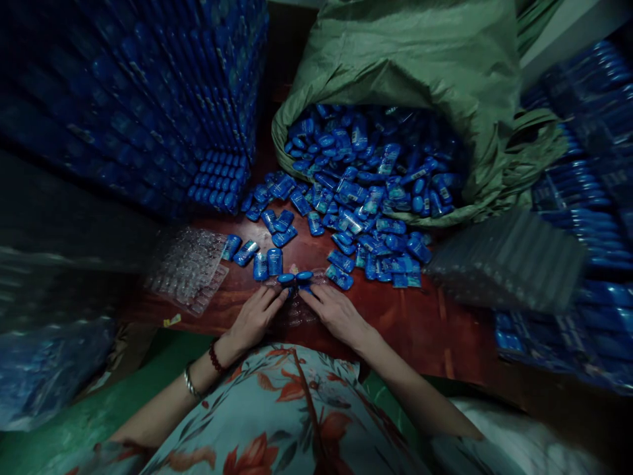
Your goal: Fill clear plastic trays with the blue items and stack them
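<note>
A clear plastic tray (297, 315) with moulded pockets lies on the table right in front of me. Two small rounded blue packs, a left one (285, 279) and a right one (305, 275), sit side by side along its far end. My left hand (257, 313) reaches in from the left, thumb and fingertips closed on another blue pack that they partly hide. From the other side my right hand (336, 311) grips one more blue pack (305, 289) over the tray. Two packs (268, 264) lie just beyond my left fingertips.
A green woven sack (420, 59) spills many blue packs (366, 218) onto the red-brown table (395, 323). Empty clear trays (190, 264) lie at left; a tray stack (509, 260) stands at right. Tall stacks of filled blue trays (217, 181) rise on the left.
</note>
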A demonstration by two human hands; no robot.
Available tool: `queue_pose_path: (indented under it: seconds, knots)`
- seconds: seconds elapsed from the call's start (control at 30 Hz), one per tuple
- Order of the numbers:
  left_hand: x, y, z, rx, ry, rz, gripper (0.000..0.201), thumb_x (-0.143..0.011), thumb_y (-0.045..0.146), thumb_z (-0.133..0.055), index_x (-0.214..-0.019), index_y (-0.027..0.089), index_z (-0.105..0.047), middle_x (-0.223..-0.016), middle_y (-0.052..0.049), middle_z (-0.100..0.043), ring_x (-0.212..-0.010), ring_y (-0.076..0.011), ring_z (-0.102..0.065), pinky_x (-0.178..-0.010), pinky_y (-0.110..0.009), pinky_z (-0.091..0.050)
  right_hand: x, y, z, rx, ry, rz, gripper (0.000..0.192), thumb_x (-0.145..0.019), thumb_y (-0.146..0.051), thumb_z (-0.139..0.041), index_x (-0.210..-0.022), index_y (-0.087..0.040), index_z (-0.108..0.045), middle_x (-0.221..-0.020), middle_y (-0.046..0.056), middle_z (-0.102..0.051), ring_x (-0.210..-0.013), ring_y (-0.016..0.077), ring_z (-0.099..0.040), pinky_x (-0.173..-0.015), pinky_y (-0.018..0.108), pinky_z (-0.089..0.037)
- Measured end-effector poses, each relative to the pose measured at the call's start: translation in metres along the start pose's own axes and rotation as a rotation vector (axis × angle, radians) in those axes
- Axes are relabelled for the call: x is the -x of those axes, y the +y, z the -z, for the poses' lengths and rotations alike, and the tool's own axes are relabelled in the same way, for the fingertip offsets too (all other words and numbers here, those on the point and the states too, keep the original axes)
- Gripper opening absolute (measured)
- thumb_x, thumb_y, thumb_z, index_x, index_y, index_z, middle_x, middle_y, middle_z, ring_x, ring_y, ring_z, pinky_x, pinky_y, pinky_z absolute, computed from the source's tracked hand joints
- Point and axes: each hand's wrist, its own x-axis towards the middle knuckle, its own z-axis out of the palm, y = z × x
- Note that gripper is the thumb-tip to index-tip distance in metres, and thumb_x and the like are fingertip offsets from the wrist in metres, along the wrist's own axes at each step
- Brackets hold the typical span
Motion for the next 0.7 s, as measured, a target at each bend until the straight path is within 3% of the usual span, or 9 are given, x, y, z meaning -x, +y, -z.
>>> queue_pose_path:
  seconds: [0.23,0.47,0.6,0.7]
  knots:
    - [-0.004,-0.003,0.002,-0.008,-0.064,-0.062,0.037,-0.091,0.011,-0.037,-0.128,0.01,-0.044,-0.107,-0.015,-0.058,-0.102,-0.0229,-0.051,-0.084,-0.038,-0.051,0.008,-0.011,-0.006,-0.047,-0.047,-0.116,0.043,-0.085,-0.002,-0.036,-0.123,-0.013,-0.054,-0.108,0.012,-0.061,-0.098,0.0215,-0.057,-0.087,0.034,-0.05]
    - [-0.027,-0.005,0.009,-0.043,-0.338,-0.102,0.029,-0.087,0.008,-0.041,-0.114,0.013,-0.053,-0.107,-0.011,-0.058,-0.102,-0.0217,-0.052,-0.086,-0.037,-0.049,-0.015,-0.018,0.006,-0.086,-0.182,-0.281,0.042,-0.085,-0.005,-0.042,-0.124,-0.019,-0.053,-0.11,0.01,-0.06,-0.1,0.0206,-0.058,-0.09,0.034,-0.047]
    - [-0.023,-0.009,0.01,-0.006,-0.247,-0.109,0.033,-0.09,0.012,-0.041,-0.121,0.015,-0.05,-0.111,-0.013,-0.057,-0.099,-0.0215,-0.052,-0.083,-0.038,-0.049,-0.011,-0.027,-0.001,-0.007,-0.089,-0.302,0.04,-0.088,-0.01,-0.043,-0.125,-0.022,-0.053,-0.105,0.009,-0.061,-0.091,0.0188,-0.06,-0.084,0.031,-0.048]
    - [-0.015,-0.018,0.011,0.062,-0.012,0.039,0.034,-0.091,0.019,-0.044,-0.125,0.022,-0.048,-0.114,-0.011,-0.054,-0.099,-0.0199,-0.053,-0.082,-0.036,-0.049,0.007,-0.026,-0.013,-0.019,0.13,-0.384,0.04,-0.092,-0.02,-0.043,-0.131,-0.023,-0.048,-0.108,0.009,-0.061,-0.092,0.0178,-0.061,-0.08,0.028,-0.048]
